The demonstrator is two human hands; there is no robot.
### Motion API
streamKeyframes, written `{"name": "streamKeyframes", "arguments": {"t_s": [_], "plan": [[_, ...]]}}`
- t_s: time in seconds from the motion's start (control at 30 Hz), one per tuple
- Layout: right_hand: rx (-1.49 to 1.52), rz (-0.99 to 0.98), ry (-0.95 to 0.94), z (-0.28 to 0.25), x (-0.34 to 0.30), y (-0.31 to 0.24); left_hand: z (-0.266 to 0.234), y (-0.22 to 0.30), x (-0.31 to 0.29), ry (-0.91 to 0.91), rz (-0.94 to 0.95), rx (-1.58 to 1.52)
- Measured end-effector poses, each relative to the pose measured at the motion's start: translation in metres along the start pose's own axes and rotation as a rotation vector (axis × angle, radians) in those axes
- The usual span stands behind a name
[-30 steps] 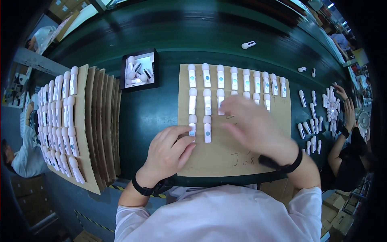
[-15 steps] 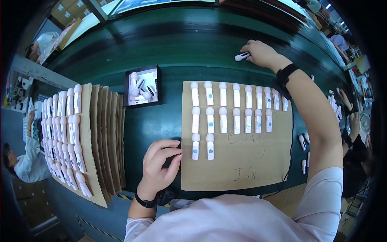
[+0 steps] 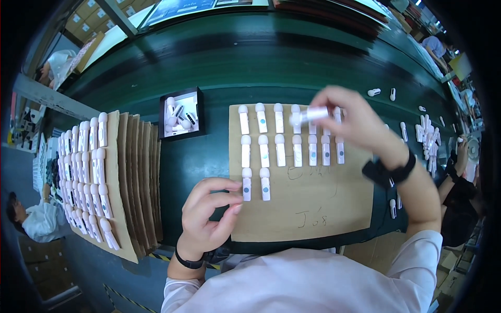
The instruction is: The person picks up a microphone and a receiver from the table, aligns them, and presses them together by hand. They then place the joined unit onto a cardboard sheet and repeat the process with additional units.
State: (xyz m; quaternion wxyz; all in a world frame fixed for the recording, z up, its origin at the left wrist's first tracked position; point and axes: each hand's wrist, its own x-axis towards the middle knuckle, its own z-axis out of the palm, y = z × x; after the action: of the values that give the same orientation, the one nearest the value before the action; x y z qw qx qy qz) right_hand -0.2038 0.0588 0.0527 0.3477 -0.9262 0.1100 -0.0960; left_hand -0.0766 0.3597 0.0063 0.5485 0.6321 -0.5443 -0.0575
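Note:
A brown cardboard sheet (image 3: 313, 208) lies on the dark green table before me, with rows of small white wand-shaped devices (image 3: 264, 153) laid on its far half. My right hand (image 3: 350, 122) hovers over the sheet's far right part, shut on one white device (image 3: 309, 115) held sideways. My left hand (image 3: 209, 211) rests at the sheet's near left edge, fingers curled, next to the two devices of the third row (image 3: 255, 183); it holds nothing that I can see.
A stack of cardboard sheets (image 3: 133, 177) stands at the left, its top one covered with white devices (image 3: 88, 172). A small black tray (image 3: 181, 113) with parts sits beyond my left hand. Loose devices (image 3: 425, 135) lie at the right, near another person's hand (image 3: 462, 151).
My right hand reached to the far right of the table, took one white device and has come back over the sheet with it. My left hand stayed at the sheet's edge.

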Motion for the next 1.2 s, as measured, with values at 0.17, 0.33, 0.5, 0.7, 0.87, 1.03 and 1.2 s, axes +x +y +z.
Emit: {"name": "streamKeyframes", "arguments": {"t_s": [0.17,0.33,0.5,0.7,0.87,1.03,1.2], "plan": [[0.221,-0.162,0.068,0.035,-0.088,-0.044,0.022,0.022,0.010,-0.104,-0.049,-0.113],[0.287,-0.167,0.245,0.069,-0.120,-0.060,0.042,0.041,0.014,-0.305,-0.180,-0.187],[0.732,0.048,0.346,0.086,-0.132,-0.060,0.053,0.042,0.009,-0.234,-0.038,-0.120],[0.600,-0.059,0.247,0.085,-0.136,-0.049,0.059,0.043,0.005,-0.204,-0.007,-0.098],[0.373,-0.254,0.351,0.083,-0.134,-0.044,0.064,0.045,0.003,-0.193,-0.063,-0.163],[0.319,-0.300,0.392,0.086,-0.136,-0.042,0.068,0.049,0.007,-0.229,-0.132,-0.170],[0.359,-0.217,0.386,0.085,-0.137,-0.048,0.069,0.044,0.005,-0.210,-0.094,-0.195]]}}
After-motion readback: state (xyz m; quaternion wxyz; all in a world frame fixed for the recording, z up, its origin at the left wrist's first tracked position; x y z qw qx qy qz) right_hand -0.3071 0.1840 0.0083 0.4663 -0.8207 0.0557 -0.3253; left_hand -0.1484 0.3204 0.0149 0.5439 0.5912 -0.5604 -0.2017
